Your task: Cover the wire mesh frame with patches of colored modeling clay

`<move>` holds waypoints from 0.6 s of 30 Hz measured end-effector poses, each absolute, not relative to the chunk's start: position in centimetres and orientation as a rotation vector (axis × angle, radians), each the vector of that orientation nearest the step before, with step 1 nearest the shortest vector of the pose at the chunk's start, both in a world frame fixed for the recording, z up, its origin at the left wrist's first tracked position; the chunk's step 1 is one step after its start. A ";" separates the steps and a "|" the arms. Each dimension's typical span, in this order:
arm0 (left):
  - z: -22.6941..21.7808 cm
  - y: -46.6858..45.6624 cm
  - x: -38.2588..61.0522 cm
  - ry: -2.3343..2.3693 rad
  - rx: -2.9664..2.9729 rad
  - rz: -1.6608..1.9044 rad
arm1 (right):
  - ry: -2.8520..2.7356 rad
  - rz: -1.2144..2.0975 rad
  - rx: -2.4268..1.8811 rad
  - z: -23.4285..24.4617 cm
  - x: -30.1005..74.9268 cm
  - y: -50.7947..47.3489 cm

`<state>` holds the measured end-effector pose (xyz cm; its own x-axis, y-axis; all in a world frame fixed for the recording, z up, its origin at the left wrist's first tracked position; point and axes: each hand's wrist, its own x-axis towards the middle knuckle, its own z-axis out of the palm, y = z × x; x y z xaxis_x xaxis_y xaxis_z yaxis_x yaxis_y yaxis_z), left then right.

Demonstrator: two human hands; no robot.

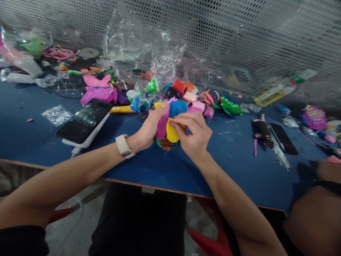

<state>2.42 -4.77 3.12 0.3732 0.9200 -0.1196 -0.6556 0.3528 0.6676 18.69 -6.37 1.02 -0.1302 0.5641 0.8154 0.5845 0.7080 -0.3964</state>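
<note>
A lumpy modelling clay piece in magenta, blue, yellow, green and brown is held up over the blue table. Thin wires poke out at its lower end. My left hand grips its left side, the thumb lying along the top. On the near right face is a yellow clay patch, and the fingertips of my right hand pinch its upper edge. Above that patch sits a blue clay patch. Part of the far side is hidden behind my fingers.
A smartphone on a white stand is at left. Clay pots and clay lumps line the back, below crumpled plastic bags. A bottle leans against the perforated metal panel. At right lie a dark phone, loose wires and another person's arm.
</note>
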 end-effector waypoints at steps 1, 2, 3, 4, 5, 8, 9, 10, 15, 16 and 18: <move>3.2 -4.8 2.5 0.544 0.610 1.082 | -1.801 -0.014 -0.905 1.0 18.7 -6.4; 3.2 -4.9 2.5 0.550 0.640 1.079 | -1.808 -0.013 -0.893 0.9 18.8 -6.4; 3.2 -4.9 2.5 0.550 0.659 1.077 | -1.809 -0.021 -0.880 0.9 18.8 -6.4; 3.2 -4.9 2.5 0.545 0.666 1.077 | -1.804 -0.037 -0.871 1.0 18.8 -6.4; 3.1 -5.0 2.5 0.537 0.673 1.077 | -1.796 -0.053 -0.869 1.0 18.8 -6.4; 2.9 -4.9 2.3 0.519 0.752 1.085 | -1.806 -0.065 -0.890 1.1 18.9 -6.4; 2.8 -4.9 2.3 0.521 0.782 1.092 | -1.822 -0.071 -0.889 1.1 19.0 -6.3; 2.7 -4.8 2.2 0.524 0.801 1.096 | -1.843 -0.082 -0.880 1.2 19.0 -6.3; 2.4 -4.1 1.9 0.523 0.803 1.122 | -1.944 -0.114 -0.877 1.1 19.1 -6.3; 2.4 -4.0 1.8 0.516 0.811 1.135 | -1.959 -0.114 -0.897 1.2 19.0 -6.3; 2.6 -3.9 1.8 0.495 0.804 1.160 | -1.957 -0.138 -0.933 1.3 18.9 -6.5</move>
<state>1.78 -3.94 2.59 0.3426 0.9378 0.0556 -0.6087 0.1765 0.7735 18.91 -6.52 1.29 -0.2772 0.5536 0.7852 0.6586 0.7046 -0.2642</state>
